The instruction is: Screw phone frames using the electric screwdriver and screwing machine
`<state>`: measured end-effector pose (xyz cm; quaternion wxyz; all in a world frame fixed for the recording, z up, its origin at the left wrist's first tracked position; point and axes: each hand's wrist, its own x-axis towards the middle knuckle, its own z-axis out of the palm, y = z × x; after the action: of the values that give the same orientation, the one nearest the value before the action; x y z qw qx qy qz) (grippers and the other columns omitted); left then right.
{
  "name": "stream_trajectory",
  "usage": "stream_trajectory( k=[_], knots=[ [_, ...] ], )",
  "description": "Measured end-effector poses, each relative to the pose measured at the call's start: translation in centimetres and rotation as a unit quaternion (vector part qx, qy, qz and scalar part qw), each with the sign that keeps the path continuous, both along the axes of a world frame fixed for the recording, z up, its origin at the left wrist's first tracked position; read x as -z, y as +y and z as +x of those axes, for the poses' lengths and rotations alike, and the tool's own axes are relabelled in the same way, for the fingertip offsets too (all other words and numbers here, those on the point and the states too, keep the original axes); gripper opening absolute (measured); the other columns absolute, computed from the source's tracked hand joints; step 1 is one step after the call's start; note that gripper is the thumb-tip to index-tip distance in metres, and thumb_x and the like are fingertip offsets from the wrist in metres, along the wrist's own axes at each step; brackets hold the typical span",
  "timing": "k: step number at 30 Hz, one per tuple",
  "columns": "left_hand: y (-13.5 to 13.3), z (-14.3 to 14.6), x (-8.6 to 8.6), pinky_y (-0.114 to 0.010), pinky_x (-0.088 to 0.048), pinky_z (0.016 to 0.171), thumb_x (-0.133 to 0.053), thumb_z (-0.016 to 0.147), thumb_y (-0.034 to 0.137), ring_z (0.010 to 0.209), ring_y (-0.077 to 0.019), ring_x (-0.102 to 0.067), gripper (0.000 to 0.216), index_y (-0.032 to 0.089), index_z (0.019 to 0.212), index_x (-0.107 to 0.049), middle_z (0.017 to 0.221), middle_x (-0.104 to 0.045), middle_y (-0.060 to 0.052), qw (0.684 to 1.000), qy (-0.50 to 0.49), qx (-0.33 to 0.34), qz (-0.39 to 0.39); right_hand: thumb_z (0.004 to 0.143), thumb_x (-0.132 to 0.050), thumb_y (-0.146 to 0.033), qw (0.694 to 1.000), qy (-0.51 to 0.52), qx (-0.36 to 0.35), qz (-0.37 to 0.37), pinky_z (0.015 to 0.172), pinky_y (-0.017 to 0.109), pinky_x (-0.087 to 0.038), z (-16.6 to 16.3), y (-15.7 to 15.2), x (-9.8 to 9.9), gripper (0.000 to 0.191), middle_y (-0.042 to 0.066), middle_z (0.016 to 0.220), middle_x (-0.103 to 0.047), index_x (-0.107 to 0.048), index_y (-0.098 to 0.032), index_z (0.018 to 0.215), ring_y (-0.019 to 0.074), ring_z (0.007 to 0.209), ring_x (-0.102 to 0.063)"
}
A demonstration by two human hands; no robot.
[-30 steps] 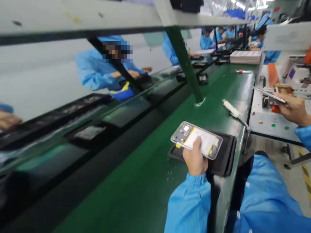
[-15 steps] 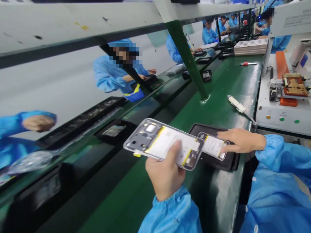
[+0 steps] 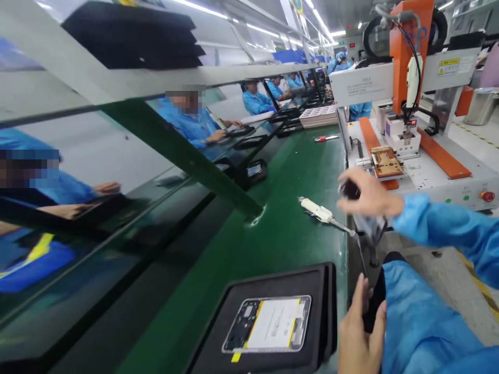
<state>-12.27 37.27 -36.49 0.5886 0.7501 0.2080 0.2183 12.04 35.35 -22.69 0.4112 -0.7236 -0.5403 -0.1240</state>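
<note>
My right hand (image 3: pixel 368 195) is raised near the bench edge, fingers closed around a motion-blurred open phone (image 3: pixel 372 227); its dark and grey parts show on both sides of the hand. Lower down, just past the bench edge, my left hand (image 3: pixel 360 335) has its thumb and fingers apart and nothing in them. To its left, an opened phone (image 3: pixel 273 323) with a white battery, yellow strips and a yellow tab lies in a black tray (image 3: pixel 307 280). A white electric screwdriver (image 3: pixel 317 210) rests on the bench beyond the tray.
An orange and white machine (image 3: pixel 413 62) with a brass-coloured fixture (image 3: pixel 386 161) stands at the right. A green slanted post (image 3: pixel 187 161) rises from the green bench (image 3: pixel 210 280). A red-tipped tool (image 3: pixel 326 138) and stacked white trays (image 3: pixel 317 117) are farther off. Co-workers in blue sit opposite.
The view has swung right. The phone with the yellow tab has gone from my left hand into the tray. My right hand has lifted the other phone from the tray towards the machine.
</note>
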Motion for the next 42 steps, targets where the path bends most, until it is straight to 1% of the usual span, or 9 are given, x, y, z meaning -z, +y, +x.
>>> stream_trajectory(
  k=[3, 5, 10, 15, 20, 28, 33, 38, 42],
  knots=[
    [0.2, 0.5, 2.9, -0.035, -0.054, 0.094, -0.066, 0.083, 0.035, 0.099, -0.026, -0.07, 0.042, 0.025, 0.123, -0.067, 0.114, -0.071, -0.012, 0.99, 0.054, 0.085, 0.096, 0.075, -0.067, -0.036, 0.978, -0.038, 0.204, -0.027, 0.096, 0.037, -0.045, 9.7, 0.2, -4.9, 0.041, 0.011, 0.11, -0.056, -0.058, -0.014, 0.109, 0.0257, 0.105, -0.054],
    [0.7, 0.9, 4.2, -0.034, -0.055, 0.093, -0.062, 0.086, 0.036, 0.095, -0.0255, -0.071, 0.037, 0.026, 0.121, -0.068, 0.11, -0.073, -0.011, 0.975, 0.076, 0.125, 0.168, 0.076, -0.068, -0.039, 0.952, -0.04, 0.298, -0.052, 0.098, 0.038, -0.043, 14.9, 0.6, -6.7, 0.049, 0.015, 0.115, -0.054, -0.056, -0.011, 0.114, 0.0283, 0.109, -0.052],
    [1.6, 1.5, 5.4, -0.029, -0.057, 0.083, -0.054, 0.091, 0.033, 0.084, -0.0223, -0.072, 0.036, 0.024, 0.123, -0.067, 0.099, -0.075, -0.011, 0.96, 0.058, 0.143, 0.235, 0.08, -0.065, -0.045, 0.912, 0.027, 0.392, -0.12, 0.094, 0.038, -0.045, 21.2, 1.7, -5.2, 0.055, 0.017, 0.126, -0.051, -0.055, -0.012, 0.123, 0.0302, 0.109, -0.054],
    [2.0, 1.3, 5.6, -0.028, -0.056, 0.086, -0.049, 0.093, 0.03, 0.085, -0.021, -0.073, 0.038, 0.021, 0.127, -0.064, 0.101, -0.074, -0.012, 0.934, 0.074, 0.178, 0.302, 0.084, -0.057, -0.045, 0.89, 0.035, 0.41, -0.196, 0.097, 0.045, -0.042, 22.2, 2.8, -1.2, 0.053, 0.019, 0.128, -0.051, -0.056, -0.012, 0.125, 0.0333, 0.112, -0.053],
    [1.7, 1.3, 5.9, -0.026, -0.057, 0.082, -0.051, 0.092, 0.028, 0.082, -0.02, -0.073, 0.034, 0.024, 0.123, -0.065, 0.1, -0.075, -0.009, 0.929, 0.055, 0.165, 0.326, 0.09, -0.049, -0.044, 0.883, 0.015, 0.412, -0.225, 0.106, 0.052, -0.031, 21.8, 3.3, 0.7, 0.051, 0.023, 0.133, -0.045, -0.059, -0.007, 0.123, 0.0379, 0.127, -0.037],
    [0.6, 1.6, 8.1, -0.03, -0.057, 0.08, -0.051, 0.091, 0.032, 0.074, -0.0211, -0.071, 0.031, 0.026, 0.114, -0.07, 0.092, -0.075, -0.008, 0.939, 0.027, 0.08, 0.334, 0.099, -0.033, -0.032, 0.882, 0.045, 0.407, -0.233, 0.106, 0.052, -0.03, 21.5, 2.8, 1.0, 0.044, 0.024, 0.136, -0.043, -0.055, -0.008, 0.129, 0.0352, 0.128, -0.037],
    [0.5, 1.6, 8.5, -0.032, -0.056, 0.083, -0.052, 0.09, 0.032, 0.073, -0.0214, -0.071, 0.03, 0.028, 0.114, -0.07, 0.094, -0.076, -0.007, 0.944, 0.031, 0.075, 0.32, 0.097, -0.041, -0.043, 0.88, 0.076, 0.407, -0.234, 0.104, 0.053, -0.034, 21.4, 2.6, 1.4, 0.051, 0.025, 0.138, -0.043, -0.05, -0.009, 0.133, 0.037, 0.126, -0.041],
    [0.6, 1.5, 7.3, -0.033, -0.057, 0.082, -0.056, 0.088, 0.028, 0.079, -0.0227, -0.072, 0.03, 0.03, 0.114, -0.07, 0.1, -0.075, -0.005, 0.945, 0.042, 0.086, 0.313, 0.097, -0.04, -0.045, 0.878, 0.089, 0.41, -0.232, 0.106, 0.055, -0.032, 21.4, 2.9, 1.8, 0.053, 0.025, 0.14, -0.042, -0.047, -0.007, 0.135, 0.0372, 0.128, -0.039],
    [1.0, 1.5, 5.1, -0.031, -0.058, 0.082, -0.057, 0.089, 0.028, 0.089, -0.0236, -0.072, 0.03, 0.03, 0.116, -0.07, 0.106, -0.075, -0.005, 0.948, 0.058, 0.133, 0.284, 0.098, -0.037, -0.034, 0.88, 0.061, 0.413, -0.226, 0.112, 0.06, -0.017, 20.5, 2.9, 0.9, 0.047, 0.025, 0.147, -0.035, -0.047, -0.006, 0.134, 0.0362, 0.136, -0.029]
  ],
)
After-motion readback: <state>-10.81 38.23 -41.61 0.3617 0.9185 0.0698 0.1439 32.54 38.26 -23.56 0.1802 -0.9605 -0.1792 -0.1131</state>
